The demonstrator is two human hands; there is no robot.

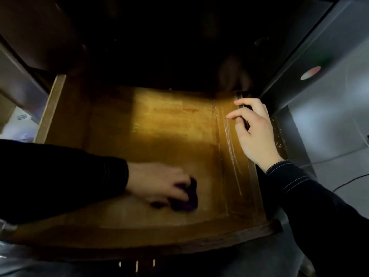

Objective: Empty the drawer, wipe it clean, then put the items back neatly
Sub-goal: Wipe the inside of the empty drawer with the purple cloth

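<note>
Closest, the open drawer [151, 120] looks bare. On its floor the left hand [159, 182] squeezes a purple cloth [188, 199], likely soft and light, best held bunched. The right hand [254, 134] curls over the side wall [229, 166].

We can read no text anywhere. An oval red, white and green sticker [310, 72] sits on the grey appliance [329, 116] at the upper right of the frame, too blurred to read. A small label [22, 117] at the left edge is equally illegible.
</note>
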